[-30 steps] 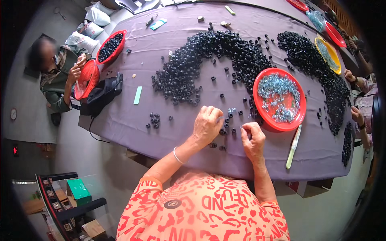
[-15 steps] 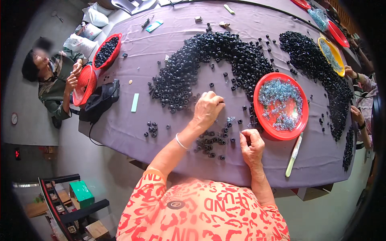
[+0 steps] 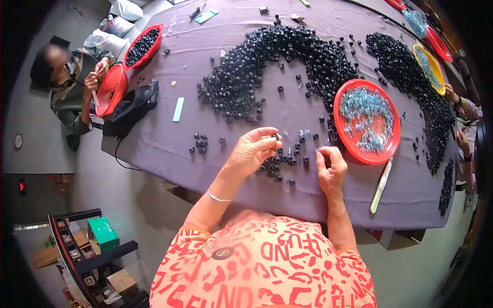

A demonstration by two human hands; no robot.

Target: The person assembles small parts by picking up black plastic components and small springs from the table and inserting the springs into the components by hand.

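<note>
My left hand [image 3: 252, 152] is closed, its thumb and fingers pinching a small black ring-shaped piece [image 3: 276, 137]. To its right, my right hand [image 3: 332, 167] is also closed, with a tiny clear bit at its fingertips that is too small to name. Between and below the hands lie several loose black pieces [image 3: 291, 182], some with clear bits in or on them. A few clear bluish bits [image 3: 304, 133] rest just beyond. Past my hands curves a large heap of black round hollow pieces [image 3: 241, 77]. Near my right hand stands a red round tray [image 3: 337, 123] of small clear bluish pieces [image 3: 362, 105].
A knife-like tool with a pale green handle [image 3: 377, 197] lies right of my right hand. A green strip [image 3: 178, 109] and a black bag [image 3: 134, 102] are on the left. Across the table, a person [image 3: 77, 87] holds a red basket [image 3: 112, 92]. A second black heap [image 3: 411, 77] spreads at the right.
My left hand has drawn back toward me from beside the heap, and the black piece now shows in its fingertips. My right hand stays near the tray. The whole view has shifted slightly.
</note>
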